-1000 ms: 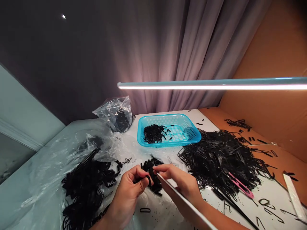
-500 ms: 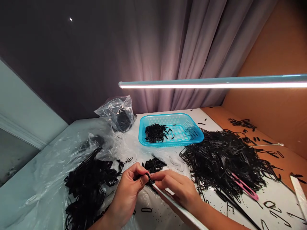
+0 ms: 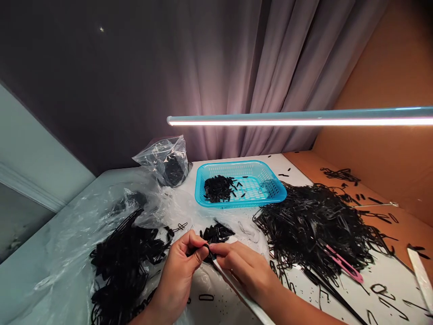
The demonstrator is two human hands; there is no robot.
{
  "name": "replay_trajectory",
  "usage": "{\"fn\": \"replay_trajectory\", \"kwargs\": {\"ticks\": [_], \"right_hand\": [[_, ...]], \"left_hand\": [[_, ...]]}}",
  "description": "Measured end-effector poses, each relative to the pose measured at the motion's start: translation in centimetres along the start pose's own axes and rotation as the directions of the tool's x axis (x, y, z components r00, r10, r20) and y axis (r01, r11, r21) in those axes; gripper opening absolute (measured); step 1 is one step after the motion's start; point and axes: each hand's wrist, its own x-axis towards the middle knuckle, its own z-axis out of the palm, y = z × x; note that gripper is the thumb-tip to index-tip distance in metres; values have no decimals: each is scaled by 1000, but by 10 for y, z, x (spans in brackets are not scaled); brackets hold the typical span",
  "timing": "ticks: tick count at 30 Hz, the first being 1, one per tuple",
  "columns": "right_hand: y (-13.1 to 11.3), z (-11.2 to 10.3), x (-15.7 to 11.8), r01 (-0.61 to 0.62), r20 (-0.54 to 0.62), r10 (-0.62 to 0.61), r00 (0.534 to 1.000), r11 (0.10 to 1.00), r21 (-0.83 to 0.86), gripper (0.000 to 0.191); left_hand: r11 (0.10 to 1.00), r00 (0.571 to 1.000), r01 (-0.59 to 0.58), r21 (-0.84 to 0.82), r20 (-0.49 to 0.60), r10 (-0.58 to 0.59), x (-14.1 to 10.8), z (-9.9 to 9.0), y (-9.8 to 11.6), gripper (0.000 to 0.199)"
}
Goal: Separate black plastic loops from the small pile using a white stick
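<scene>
Evidently everything turned on the meeting of the fingertips, low in the middle of the frame. There the left hand [image 3: 179,277] pinched a small black piece [image 3: 206,247] between thumb and forefinger, its other fingers curled in. The right hand [image 3: 252,271] came in from the lower right, thumb and fingers drawn together, fingertips pressed close to that same piece, so neither hand was clearly nearer. Along the right hand's underside a white stick [image 3: 250,303] slanted from the bottom edge, right of centre, up and leftward, its upper end pointing at the pinch; whether it touched the piece, I could not tell. Most of the piece was covered by fingers, so its long axis could not be read. Just beyond the fingertips, higher in the frame, lay a small dark heap [image 3: 217,233], and above that, well apart from the hands, the blue basket [image 3: 237,205].
</scene>
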Motion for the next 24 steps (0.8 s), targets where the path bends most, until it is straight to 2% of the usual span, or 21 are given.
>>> {"fn": "replay_trajectory", "kwargs": {"ticks": [6,10,14,16,18,20,22,24], "right_hand": [[-5,4,-1,48,36,-46,998,996,-74,11],[-5,1,-2,62,42,-59,997,995,-76,14],[2,-3,-3,-70,-20,69,997,996,-56,18],[8,-7,-1,-175,-48,174,984,984,-19,15],[13,-12,2,-339,-40,340,940,940,39,12],[19,-18,5,-518,41,517,855,852,77,12],[24,-25,6,-639,145,625,767,766,76,17],[28,-30,6,-691,225,669,709,723,27,20]], "left_hand": [[1000,1000,-3,9,-20,3,-3,3,0,24],[1000,1000,-9,16,1,9,-5,5,3,24],[1000,995,28,-12,96,-26,-7,6,7,22],[999,992,50,-13,120,-48,-7,5,10,20],[996,987,85,-11,137,-83,-6,3,13,16],[985,976,160,-70,161,-147,-3,0,17,7],[960,965,226,-168,172,-197,1,-5,21,4],[949,967,238,-209,141,-211,8,-9,22,14]]}}
